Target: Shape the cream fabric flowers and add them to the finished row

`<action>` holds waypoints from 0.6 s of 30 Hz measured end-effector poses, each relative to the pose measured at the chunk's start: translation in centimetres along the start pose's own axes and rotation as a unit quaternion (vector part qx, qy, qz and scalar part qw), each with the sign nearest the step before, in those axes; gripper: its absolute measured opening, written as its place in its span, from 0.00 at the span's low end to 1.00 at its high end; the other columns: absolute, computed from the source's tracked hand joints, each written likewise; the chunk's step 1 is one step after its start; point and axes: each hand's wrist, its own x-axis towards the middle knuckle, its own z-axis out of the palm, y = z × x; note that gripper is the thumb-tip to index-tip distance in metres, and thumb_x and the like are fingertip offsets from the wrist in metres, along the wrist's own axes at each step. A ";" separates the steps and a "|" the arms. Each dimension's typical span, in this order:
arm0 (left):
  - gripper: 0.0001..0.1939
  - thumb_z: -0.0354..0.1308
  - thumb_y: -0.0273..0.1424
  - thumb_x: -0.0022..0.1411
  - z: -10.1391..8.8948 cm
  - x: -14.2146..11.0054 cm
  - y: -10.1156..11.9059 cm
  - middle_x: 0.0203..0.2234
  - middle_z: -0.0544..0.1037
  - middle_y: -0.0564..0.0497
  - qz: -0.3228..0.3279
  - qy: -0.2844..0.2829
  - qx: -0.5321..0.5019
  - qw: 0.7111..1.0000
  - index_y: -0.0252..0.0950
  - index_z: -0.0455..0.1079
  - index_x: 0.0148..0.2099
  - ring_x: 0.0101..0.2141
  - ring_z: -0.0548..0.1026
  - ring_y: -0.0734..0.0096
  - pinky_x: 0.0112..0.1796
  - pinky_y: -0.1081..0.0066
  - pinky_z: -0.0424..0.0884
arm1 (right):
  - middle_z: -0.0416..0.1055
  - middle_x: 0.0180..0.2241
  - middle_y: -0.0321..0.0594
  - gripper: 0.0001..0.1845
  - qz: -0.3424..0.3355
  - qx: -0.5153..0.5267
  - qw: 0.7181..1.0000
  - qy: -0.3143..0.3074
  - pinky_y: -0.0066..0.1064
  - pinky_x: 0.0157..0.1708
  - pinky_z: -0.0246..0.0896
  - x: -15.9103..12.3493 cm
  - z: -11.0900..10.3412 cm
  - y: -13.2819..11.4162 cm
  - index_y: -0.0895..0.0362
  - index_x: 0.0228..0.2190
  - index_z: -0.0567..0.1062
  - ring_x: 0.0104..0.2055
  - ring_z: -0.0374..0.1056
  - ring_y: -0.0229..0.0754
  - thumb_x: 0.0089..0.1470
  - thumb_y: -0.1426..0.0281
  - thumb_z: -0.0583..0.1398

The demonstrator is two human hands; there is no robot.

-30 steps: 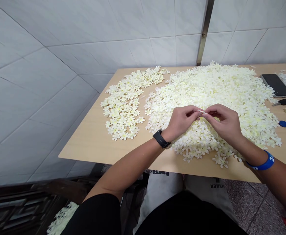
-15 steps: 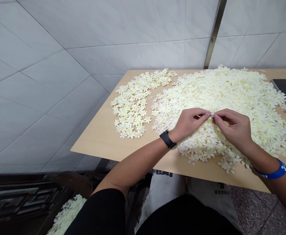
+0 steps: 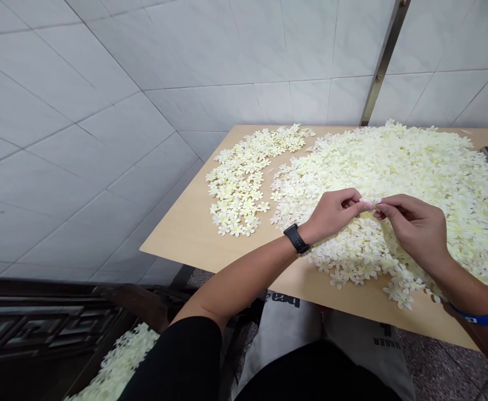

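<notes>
Left hand (image 3: 331,214) and right hand (image 3: 414,228) pinch one small cream artificial flower (image 3: 369,201) at the fingertips.
Large cream flower heap (image 3: 398,167) lies beneath the hands, on pale wooden worktop (image 3: 185,245); smaller cream flower heap (image 3: 244,184) lies left of it.

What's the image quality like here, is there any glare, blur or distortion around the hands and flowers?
In the head view, the light is soft and even, with faint shadows under the left hand and right hand; wide-angle distortion bends the wall tiles; the pile of cream blossoms looks sharp, but the small white piece is too tiny to read clearly.
</notes>
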 end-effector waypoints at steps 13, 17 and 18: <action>0.17 0.47 0.23 0.73 -7.7 3.5 -0.6 0.57 0.77 0.45 -0.025 0.102 0.398 0.911 0.36 0.73 0.57 0.56 0.75 0.58 0.58 0.55 0.69 | 0.74 0.53 0.50 0.18 -0.145 -0.193 0.968 0.067 0.53 0.57 0.69 0.8 0.3 2.0 0.52 0.51 0.78 0.57 0.71 0.58 0.60 0.72 0.61; 0.08 0.57 0.22 0.68 -14.5 5.9 -2.7 0.47 0.80 0.40 -0.195 0.144 0.496 0.834 0.33 0.74 0.47 0.52 0.75 0.50 0.58 0.42 0.63 | 0.77 0.47 0.47 0.13 -0.166 -0.177 0.967 0.082 0.49 0.52 0.72 0.8 0.2 2.3 0.52 0.44 0.80 0.51 0.75 0.54 0.60 0.74 0.59; 0.04 0.59 0.23 0.68 -15.9 6.3 -3.5 0.45 0.80 0.39 -0.207 0.147 0.502 0.827 0.31 0.74 0.45 0.53 0.73 0.50 0.59 0.39 0.60 | 0.78 0.46 0.47 0.12 -0.173 -0.171 0.966 0.084 0.49 0.51 0.72 0.8 0.2 2.3 0.52 0.43 0.80 0.50 0.75 0.53 0.60 0.74 0.59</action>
